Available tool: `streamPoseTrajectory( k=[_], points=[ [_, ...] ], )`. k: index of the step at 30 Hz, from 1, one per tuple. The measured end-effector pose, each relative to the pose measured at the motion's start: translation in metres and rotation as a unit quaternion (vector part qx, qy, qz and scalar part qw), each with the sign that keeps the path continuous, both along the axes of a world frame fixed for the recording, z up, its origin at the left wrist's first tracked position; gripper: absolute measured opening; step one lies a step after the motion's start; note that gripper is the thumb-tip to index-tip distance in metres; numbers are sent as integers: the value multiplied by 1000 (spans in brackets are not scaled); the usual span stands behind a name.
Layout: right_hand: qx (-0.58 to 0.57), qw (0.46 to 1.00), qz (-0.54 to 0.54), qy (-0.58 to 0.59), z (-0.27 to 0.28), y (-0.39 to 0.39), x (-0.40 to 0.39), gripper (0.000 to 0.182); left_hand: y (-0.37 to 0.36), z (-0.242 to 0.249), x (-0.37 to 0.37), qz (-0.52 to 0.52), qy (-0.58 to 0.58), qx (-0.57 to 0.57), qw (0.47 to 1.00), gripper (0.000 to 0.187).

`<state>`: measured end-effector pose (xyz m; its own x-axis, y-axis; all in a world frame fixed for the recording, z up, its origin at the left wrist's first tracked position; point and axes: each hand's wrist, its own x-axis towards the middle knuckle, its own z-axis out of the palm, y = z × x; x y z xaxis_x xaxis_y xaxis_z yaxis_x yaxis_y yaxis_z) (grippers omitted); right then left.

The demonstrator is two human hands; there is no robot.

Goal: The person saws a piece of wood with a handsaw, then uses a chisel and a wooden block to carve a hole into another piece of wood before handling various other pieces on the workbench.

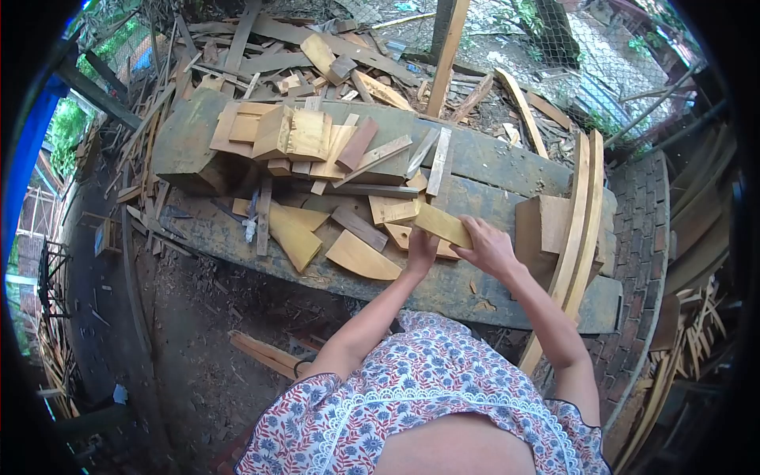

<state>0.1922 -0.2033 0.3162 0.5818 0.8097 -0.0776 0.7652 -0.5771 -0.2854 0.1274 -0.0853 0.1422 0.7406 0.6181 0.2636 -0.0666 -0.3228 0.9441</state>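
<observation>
A yellowish wood block [443,226] is held between my two hands above the workbench. My right hand [487,247] grips its right end, fingers over the top. At its left end, my left hand [422,249] is closed around the lower side, with the fingertips partly hidden by the block. Just behind lies a pale wood offcut [393,209]. A wood piece with a dark hole [402,237] rests partly under my hands. Left of them are a curved wood offcut [362,256] and a dark brown piece [359,228].
More offcuts are piled on a raised box [190,142] at the back left of the workbench [491,190]. Two long curved strips [582,226] lean across the right side, beside a large wood block [546,218]. Scrap wood [332,47] heaps up behind, near a wire fence.
</observation>
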Motion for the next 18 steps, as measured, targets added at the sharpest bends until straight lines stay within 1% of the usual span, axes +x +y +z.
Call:
streamPoseTrajectory(
  k=[1,2,3,4,5,6,7,8,9,11,12,13,15,16,17,18],
  points=[
    [-10,998,-51,21,-4,-10,0,56,0,10,5,-2,-2,1,1000,34],
    [55,995,-73,40,-8,-23,-4,56,-2,17,5,2,21,-39,999,33],
    [52,995,-77,46,-11,-35,-12,56,-5,21,4,4,47,-80,996,32],
    [102,974,-172,105,-13,-45,-19,54,-9,7,11,6,23,-72,997,31],
    [151,939,-265,160,-14,-55,-23,52,-12,10,17,3,24,-72,997,31],
    [152,937,-269,161,-16,-66,-27,52,-15,13,21,-41,23,-83,995,31],
    [186,911,-323,175,-19,-78,-31,51,-19,13,26,-84,23,-94,992,30],
    [219,881,-375,189,-21,-87,-36,49,-24,10,34,-118,8,-38,992,30],
    [218,880,-378,189,-23,-94,-40,49,-29,8,39,-121,10,-39,992,30],
    [299,858,-401,119,-26,-108,-48,48,-39,10,46,-274,54,53,959,29],
    [331,846,-405,99,-34,-114,-51,45,-44,6,53,-324,82,63,940,27],
    [327,848,-405,100,-48,-117,-57,45,-49,3,58,-323,83,58,941,27],
    [359,806,-459,110,-71,-118,-71,44,-57,-1,66,-447,113,82,883,27],
    [231,827,-474,195,-66,-117,-75,44,-57,0,69,-468,106,112,870,26],
    [198,861,-430,186,-83,-124,-79,44,-57,2,69,-469,107,111,870,26],
    [220,856,-433,176,-86,-129,-84,44,-57,3,70,-479,120,124,861,26]
  ],
)
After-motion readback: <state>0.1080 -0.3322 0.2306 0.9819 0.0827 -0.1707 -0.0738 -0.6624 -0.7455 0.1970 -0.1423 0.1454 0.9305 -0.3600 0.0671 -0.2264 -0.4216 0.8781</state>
